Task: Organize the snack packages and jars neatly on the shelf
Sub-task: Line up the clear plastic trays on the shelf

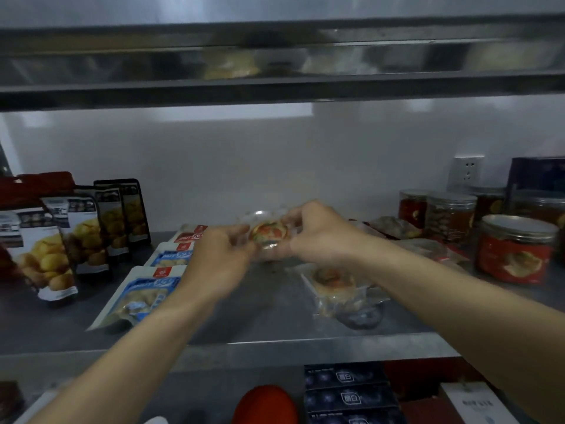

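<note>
A white wall (275, 166) backs a grey metal shelf (244, 313), with a steel upper shelf (275, 62) close above it, all in dim light. Along the shelf's left edge a row of standing pouches (52, 255), printed with yellow snacks, runs from front to back, upright and overlapping. At the right edge stand the jars (449, 215), clustered toward the back corner, with one red-labelled jar (513, 255) nearer the front. Just right of the standing row, flat blue pouches (143, 295) lie in a line from the front edge toward the back. Right of the middle a clear-wrapped pastry pack (336, 286) lies flat, and more loose clear packs (394, 228) lie further back, in front of the jars.

The step in hand looks like placing the small clear packs. One of them, the held pack (269, 235), is up over the middle of the shelf toward the back edge, seemingly clear of the surface. The next move probably calls for setting it flat and square on the bare middle strip, between the blue pouches and the loose packs, then lining the others up with it.

The left hand (220, 255) has its fingers curled in and pinches the pack's left end. The right hand (318, 234) pinches the right end, fingers arched over its top, thumb under it
</note>
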